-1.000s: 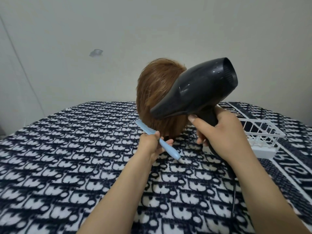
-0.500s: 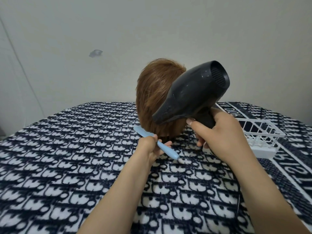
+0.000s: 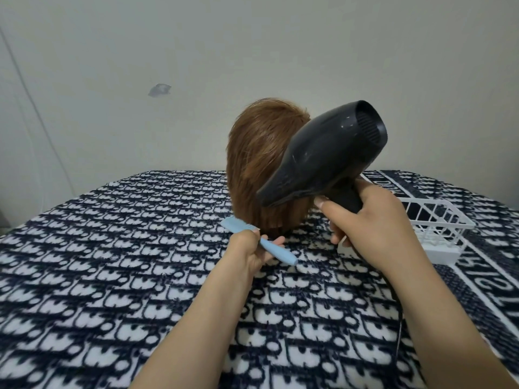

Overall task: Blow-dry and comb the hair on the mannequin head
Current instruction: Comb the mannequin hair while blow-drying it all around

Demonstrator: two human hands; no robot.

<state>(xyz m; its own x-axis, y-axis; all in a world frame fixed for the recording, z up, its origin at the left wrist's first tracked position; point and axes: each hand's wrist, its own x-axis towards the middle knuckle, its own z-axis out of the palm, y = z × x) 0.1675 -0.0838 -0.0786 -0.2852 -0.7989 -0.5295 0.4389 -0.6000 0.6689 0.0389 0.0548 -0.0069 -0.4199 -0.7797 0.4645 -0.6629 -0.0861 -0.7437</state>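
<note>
Auburn mannequin hair (image 3: 258, 164) hangs smooth. The left hand (image 3: 250, 252) grips a blue comb (image 3: 276, 251) at its tips; the right hand (image 3: 376, 223) grips a black hair dryer (image 3: 323, 161). Drying looks underway, unfinished.

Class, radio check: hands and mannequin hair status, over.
Left grip on blue comb at mannequin hair ends. Right grip on hair dryer, nozzle at hair. White basket aside.

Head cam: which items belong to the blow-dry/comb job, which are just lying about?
In use:
mannequin hair
black hair dryer, gripped by right hand
blue comb, held by left hand at the hair's lower ends

Lying about:
white basket, to the right
patterned blanket underneath
wall mark
</note>
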